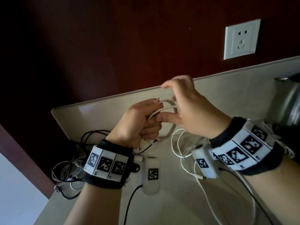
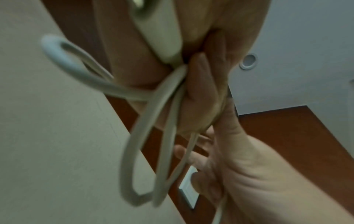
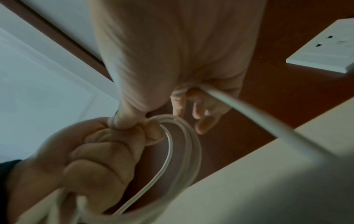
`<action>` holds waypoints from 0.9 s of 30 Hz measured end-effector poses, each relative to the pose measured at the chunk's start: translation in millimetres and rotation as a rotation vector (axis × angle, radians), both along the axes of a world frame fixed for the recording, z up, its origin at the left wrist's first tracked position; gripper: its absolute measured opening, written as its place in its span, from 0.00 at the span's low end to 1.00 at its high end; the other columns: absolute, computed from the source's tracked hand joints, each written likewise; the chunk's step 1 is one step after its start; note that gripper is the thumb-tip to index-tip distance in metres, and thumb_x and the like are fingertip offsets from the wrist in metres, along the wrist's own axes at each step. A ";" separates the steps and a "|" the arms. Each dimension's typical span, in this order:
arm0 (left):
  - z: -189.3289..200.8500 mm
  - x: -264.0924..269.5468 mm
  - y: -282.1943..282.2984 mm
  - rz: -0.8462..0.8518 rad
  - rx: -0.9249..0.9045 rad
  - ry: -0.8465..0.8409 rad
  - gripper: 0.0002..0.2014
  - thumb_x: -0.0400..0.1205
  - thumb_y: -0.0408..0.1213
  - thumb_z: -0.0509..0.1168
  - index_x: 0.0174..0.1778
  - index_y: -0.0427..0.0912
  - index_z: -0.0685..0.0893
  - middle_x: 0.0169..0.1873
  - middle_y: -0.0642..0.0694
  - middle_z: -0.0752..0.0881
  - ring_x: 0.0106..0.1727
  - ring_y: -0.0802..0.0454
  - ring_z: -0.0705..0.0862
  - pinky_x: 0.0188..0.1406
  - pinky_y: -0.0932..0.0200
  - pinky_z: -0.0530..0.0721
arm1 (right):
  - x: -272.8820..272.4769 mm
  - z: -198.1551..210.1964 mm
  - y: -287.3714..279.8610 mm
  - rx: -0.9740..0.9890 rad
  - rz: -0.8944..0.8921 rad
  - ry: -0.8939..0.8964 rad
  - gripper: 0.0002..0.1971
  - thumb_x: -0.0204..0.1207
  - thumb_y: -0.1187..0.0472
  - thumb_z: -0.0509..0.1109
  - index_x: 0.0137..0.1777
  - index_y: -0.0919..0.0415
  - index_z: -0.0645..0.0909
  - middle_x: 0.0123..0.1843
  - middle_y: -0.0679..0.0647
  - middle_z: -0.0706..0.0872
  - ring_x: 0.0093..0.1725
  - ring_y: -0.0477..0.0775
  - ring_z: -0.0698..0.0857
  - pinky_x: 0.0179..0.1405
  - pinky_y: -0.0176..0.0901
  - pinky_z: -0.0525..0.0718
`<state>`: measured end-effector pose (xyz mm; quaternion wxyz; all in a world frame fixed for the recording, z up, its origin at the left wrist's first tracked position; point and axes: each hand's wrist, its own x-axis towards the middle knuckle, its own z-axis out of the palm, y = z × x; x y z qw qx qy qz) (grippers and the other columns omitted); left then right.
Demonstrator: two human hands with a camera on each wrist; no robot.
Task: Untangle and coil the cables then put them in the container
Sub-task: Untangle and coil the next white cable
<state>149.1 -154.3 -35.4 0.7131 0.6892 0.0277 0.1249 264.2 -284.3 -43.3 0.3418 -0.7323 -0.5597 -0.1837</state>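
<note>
Head view: left hand point(image 1: 138, 120) clenches looped white cable point(image 1: 168, 103); right hand point(image 1: 186, 109) pinches a loop beside it, above the counter point(image 1: 162, 200).
Left wrist view: thick off-white loops point(image 2: 145, 121) hang below the fist.
Right wrist view: cable point(image 3: 184, 136) curves from the left fist; one strand point(image 3: 249, 112) runs through the right fingers point(image 3: 178, 104)

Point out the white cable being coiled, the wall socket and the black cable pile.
white cable point(image 1: 168, 102): head view, top arc of the held loops.
wall socket point(image 1: 241, 40): head view, middle of the white faceplate.
black cable pile point(image 1: 88, 135): head view, a black loop on the counter.
</note>
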 end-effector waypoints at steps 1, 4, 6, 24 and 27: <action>0.1 0.0 0.2 -0.051 -0.049 0.001 0.14 0.84 0.41 0.56 0.33 0.40 0.71 0.14 0.52 0.61 0.12 0.59 0.56 0.19 0.65 0.49 | -0.1 1.7 -0.7 -0.048 0.010 0.017 0.46 0.65 0.27 0.60 0.79 0.54 0.65 0.79 0.55 0.64 0.63 0.53 0.82 0.56 0.49 0.86; -0.3 -2.1 3.9 -0.167 -0.127 -0.036 0.10 0.78 0.40 0.64 0.34 0.41 0.74 0.13 0.55 0.63 0.12 0.62 0.56 0.17 0.68 0.51 | -4.1 5.2 0.2 -0.145 0.179 0.196 0.40 0.69 0.29 0.57 0.77 0.52 0.68 0.70 0.52 0.82 0.62 0.50 0.85 0.60 0.53 0.85; 1.2 -4.1 5.5 -0.181 -0.090 -0.095 0.06 0.72 0.29 0.63 0.33 0.44 0.75 0.15 0.56 0.63 0.14 0.61 0.54 0.16 0.68 0.52 | -4.5 4.7 2.3 -0.105 0.306 0.387 0.27 0.76 0.38 0.61 0.67 0.55 0.75 0.52 0.54 0.88 0.46 0.51 0.90 0.47 0.56 0.88; -2.3 1.5 -10.2 0.062 0.042 -0.088 0.29 0.59 0.16 0.52 0.57 0.26 0.82 0.50 0.21 0.83 0.53 0.30 0.86 0.58 0.29 0.84 | -13.5 0.3 11.1 0.231 0.230 0.315 0.17 0.90 0.51 0.53 0.39 0.45 0.73 0.30 0.42 0.77 0.33 0.40 0.78 0.36 0.36 0.74; -4.1 -1.0 -11.1 -0.088 -0.050 -0.045 0.29 0.60 0.14 0.49 0.47 0.32 0.89 0.43 0.26 0.87 0.45 0.31 0.89 0.44 0.41 0.89 | -11.5 -8.3 18.5 0.284 0.056 0.055 0.14 0.87 0.46 0.50 0.39 0.43 0.67 0.34 0.37 0.71 0.42 0.48 0.73 0.45 0.47 0.68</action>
